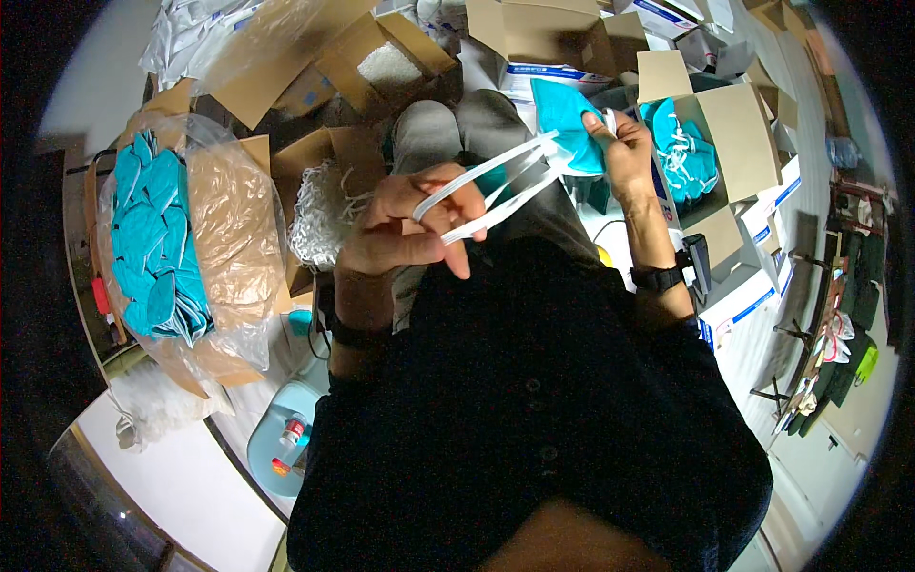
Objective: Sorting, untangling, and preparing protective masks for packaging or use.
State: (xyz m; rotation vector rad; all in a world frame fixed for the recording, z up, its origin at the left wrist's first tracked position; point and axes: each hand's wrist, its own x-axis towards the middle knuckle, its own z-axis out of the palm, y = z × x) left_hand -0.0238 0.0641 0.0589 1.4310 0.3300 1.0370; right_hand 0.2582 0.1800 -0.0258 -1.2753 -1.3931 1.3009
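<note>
Above the lap, head view: one teal mask, right hand grip pinched on it; left hand grip loosely curled, holding its white straps. One plastic-lined carton, left: many masks, uncountable. One right carton: more masks. One middle carton: white cords. One pale blue tub: one bottle.

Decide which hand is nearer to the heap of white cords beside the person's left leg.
Left. The left hand is just right of the heap of white cords; the right hand is farther right, holding a teal mask.
</note>
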